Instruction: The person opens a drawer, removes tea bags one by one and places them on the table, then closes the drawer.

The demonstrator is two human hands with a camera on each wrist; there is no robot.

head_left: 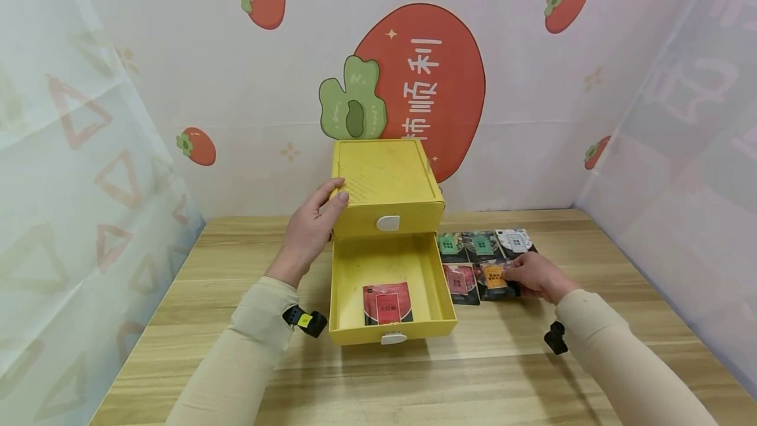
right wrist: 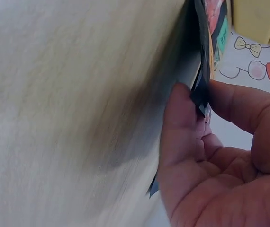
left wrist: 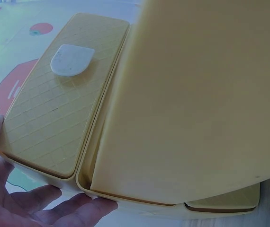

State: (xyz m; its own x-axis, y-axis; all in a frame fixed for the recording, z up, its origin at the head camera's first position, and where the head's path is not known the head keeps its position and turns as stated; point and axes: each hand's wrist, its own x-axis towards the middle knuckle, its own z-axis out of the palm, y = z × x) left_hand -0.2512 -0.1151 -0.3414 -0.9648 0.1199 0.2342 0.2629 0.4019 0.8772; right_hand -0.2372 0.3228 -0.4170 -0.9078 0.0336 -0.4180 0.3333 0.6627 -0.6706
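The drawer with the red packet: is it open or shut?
Open. The drawer juts out beyond the upper drawer, and the red packet shows inside.

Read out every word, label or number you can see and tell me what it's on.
"柿顺利": sideways on the large red fruit print; the yellow box partly hides the lowest character.
Probably "大红袍": on the red packet in the drawer.
Too small to read: labels on the green packets, white packet, pink packet and orange packet, and the yellow wrist sticker.
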